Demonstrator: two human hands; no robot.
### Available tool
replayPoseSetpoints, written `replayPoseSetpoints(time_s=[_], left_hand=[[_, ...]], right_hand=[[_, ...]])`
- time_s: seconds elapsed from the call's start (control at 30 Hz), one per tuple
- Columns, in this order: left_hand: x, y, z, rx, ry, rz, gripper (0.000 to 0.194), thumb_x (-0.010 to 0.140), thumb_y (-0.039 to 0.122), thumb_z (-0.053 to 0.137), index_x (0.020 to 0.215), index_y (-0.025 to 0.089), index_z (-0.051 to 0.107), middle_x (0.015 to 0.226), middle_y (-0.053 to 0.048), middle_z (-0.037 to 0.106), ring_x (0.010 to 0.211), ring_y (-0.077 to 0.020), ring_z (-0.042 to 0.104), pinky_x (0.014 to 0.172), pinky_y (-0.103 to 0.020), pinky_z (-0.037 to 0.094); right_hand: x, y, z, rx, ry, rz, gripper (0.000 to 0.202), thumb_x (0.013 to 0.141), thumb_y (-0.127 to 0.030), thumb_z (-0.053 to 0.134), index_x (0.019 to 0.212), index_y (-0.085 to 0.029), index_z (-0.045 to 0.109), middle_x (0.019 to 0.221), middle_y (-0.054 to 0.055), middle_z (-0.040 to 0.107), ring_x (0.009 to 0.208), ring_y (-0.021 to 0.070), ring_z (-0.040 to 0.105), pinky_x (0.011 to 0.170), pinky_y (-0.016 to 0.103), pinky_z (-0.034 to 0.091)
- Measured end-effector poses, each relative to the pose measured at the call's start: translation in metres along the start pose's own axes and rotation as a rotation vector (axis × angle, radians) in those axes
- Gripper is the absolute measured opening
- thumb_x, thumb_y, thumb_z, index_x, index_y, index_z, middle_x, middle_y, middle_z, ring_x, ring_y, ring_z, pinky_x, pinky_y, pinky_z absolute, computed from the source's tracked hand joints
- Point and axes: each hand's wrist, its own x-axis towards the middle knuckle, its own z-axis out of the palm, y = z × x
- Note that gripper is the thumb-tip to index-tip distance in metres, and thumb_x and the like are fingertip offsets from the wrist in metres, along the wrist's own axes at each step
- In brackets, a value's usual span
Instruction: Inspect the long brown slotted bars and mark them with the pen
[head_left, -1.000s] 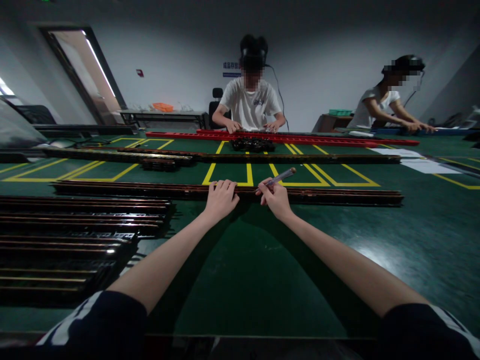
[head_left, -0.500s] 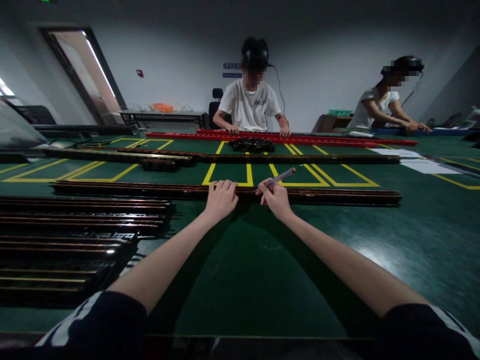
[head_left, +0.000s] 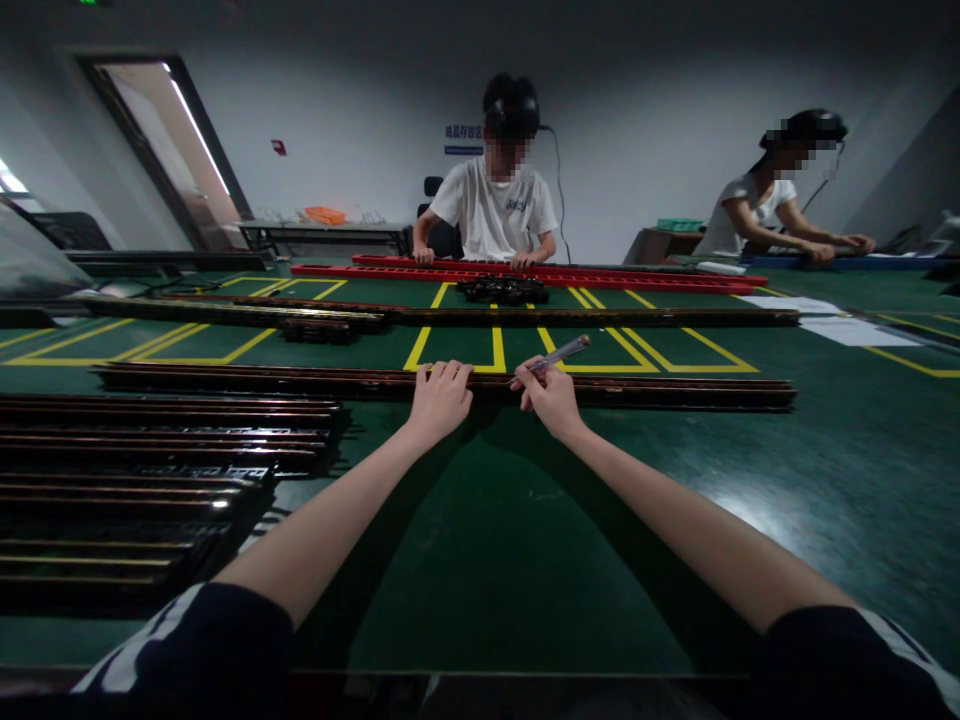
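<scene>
A long dark rail with copper-coloured strips (head_left: 675, 391) lies crosswise in front of me on the green table. My left hand (head_left: 441, 400) is closed over its near edge, the fingers curled across its top and their tips partly hidden. A short way to the right, my right hand (head_left: 549, 398) pinches a slim pen-like tool with a clear barrel (head_left: 562, 352). The tool slants, its rear end up to the right and its tip down at the rail. Whether the tip touches the rail I cannot tell.
Several similar rails (head_left: 150, 436) are stacked at the left. Beyond my hands lie another long rail (head_left: 600, 318) and a black bundle (head_left: 502, 290). Across the table a person (head_left: 499, 210) handles red rails (head_left: 630, 278); another person (head_left: 757, 215) works at right near paper sheets (head_left: 855, 332).
The rail under my hands has slid slightly left, while both hands stay almost in place. Across the table, the red rails and the person's hands have shifted left.
</scene>
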Motion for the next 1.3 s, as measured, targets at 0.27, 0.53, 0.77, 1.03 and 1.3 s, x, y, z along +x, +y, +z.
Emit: replayPoseSetpoints(time_s=[0.27,0.53,0.77,1.03,1.3], left_hand=[[-0.0002,0.0002,0.001,0.012,0.011,0.012,0.038,0.089,0.019,0.037,0.12,0.014,0.058,0.117,-0.011,0.064,0.109,-0.0273,0.055,0.1,-0.046,0.034],[-0.0002,0.0017,-0.0035,-0.011,-0.014,0.004,0.037,0.089,0.018,0.036,0.119,0.015,0.058,0.118,-0.012,0.064,0.11,-0.0268,0.055,0.1,-0.046,0.035],[-0.0001,0.0001,-0.0021,-0.021,0.002,0.016,0.039,0.089,0.018,0.035,0.121,0.014,0.058,0.118,-0.013,0.063,0.11,-0.0274,0.055,0.1,-0.048,0.035],[-0.0002,0.0005,-0.0032,-0.018,-0.017,0.001,0.039,0.089,0.018,0.036,0.123,0.015,0.056,0.12,-0.012,0.063,0.112,-0.0275,0.054,0.101,-0.047,0.034],[-0.0007,0.0026,-0.0081,-0.011,-0.013,-0.016,0.044,0.085,0.008,0.034,0.123,0.015,0.057,0.122,-0.013,0.062,0.115,-0.0278,0.053,0.102,-0.048,0.033]], right_hand=[[0.0011,0.0023,0.0018,0.012,0.033,-0.002,0.043,0.078,-0.061,0.057,0.076,-0.018,0.054,0.069,0.004,0.064,0.041,0.0092,0.052,0.037,0.022,0.042],[-0.0001,0.0,0.0008,-0.013,0.075,-0.011,0.047,0.078,-0.064,0.054,0.076,-0.018,0.053,0.065,0.002,0.062,0.041,0.0099,0.052,0.037,0.023,0.042],[-0.0016,-0.004,0.0011,-0.029,0.103,-0.021,0.052,0.076,-0.07,0.052,0.076,-0.018,0.053,0.064,0.002,0.059,0.042,0.0111,0.052,0.038,0.025,0.044],[-0.0004,-0.0015,0.001,-0.017,0.077,-0.008,0.051,0.076,-0.069,0.053,0.077,-0.019,0.053,0.064,0.001,0.06,0.042,0.011,0.053,0.038,0.024,0.044],[0.0012,0.0016,0.0017,0.006,0.021,-0.03,0.045,0.078,-0.063,0.056,0.077,-0.018,0.054,0.068,0.003,0.064,0.042,0.0105,0.054,0.039,0.024,0.044]])
